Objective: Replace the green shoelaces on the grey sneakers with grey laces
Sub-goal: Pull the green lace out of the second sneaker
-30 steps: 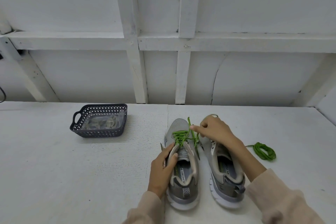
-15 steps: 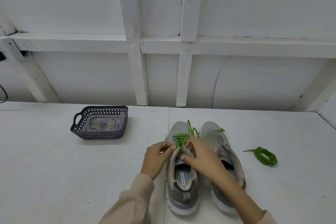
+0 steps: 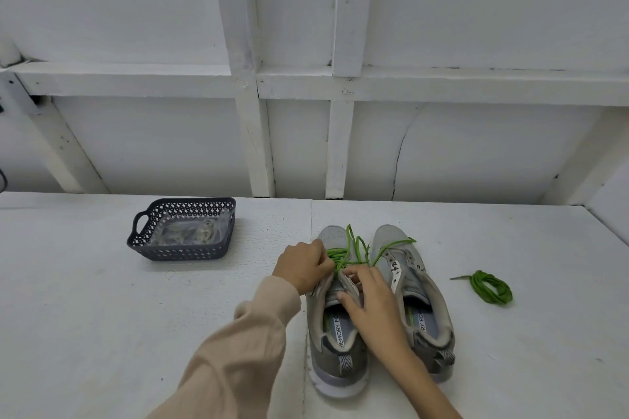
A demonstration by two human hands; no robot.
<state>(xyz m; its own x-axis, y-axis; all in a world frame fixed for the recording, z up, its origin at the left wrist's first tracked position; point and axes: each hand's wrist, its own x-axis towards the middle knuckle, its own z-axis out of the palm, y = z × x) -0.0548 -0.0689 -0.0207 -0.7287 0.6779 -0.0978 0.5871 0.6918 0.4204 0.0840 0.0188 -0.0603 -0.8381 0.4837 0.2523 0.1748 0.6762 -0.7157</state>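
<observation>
Where the hands meet: at the far end of the left shoe's (image 3: 335, 350) lacing, over its tongue.
Left hand (image 3: 301, 265): fingers curled, pinching the green lace (image 3: 354, 245) at the left row of eyelets.
Right hand (image 3: 371, 296): thumb on the tongue, fingertips curled over the right eyelet flap, pinching it just beside the lace.
Green lace: threaded through the far eyelets of the left shoe. Its loose ends stand up and trail right across the toe of the right shoe (image 3: 418, 299).
Shoes: side by side on the table (image 3: 85, 316), upright, toes far, heels near.
Coil (image 3: 490, 287): a second green lace, bundled, on the table to the right of the right shoe and apart from it.
Basket (image 3: 177, 252): dark and perforated, far left, well apart from the shoes.
Grey laces (image 3: 185, 231): in a clear bag inside the basket, details blurred.
Sleeve (image 3: 245, 343): beige, covering the left forearm.
</observation>
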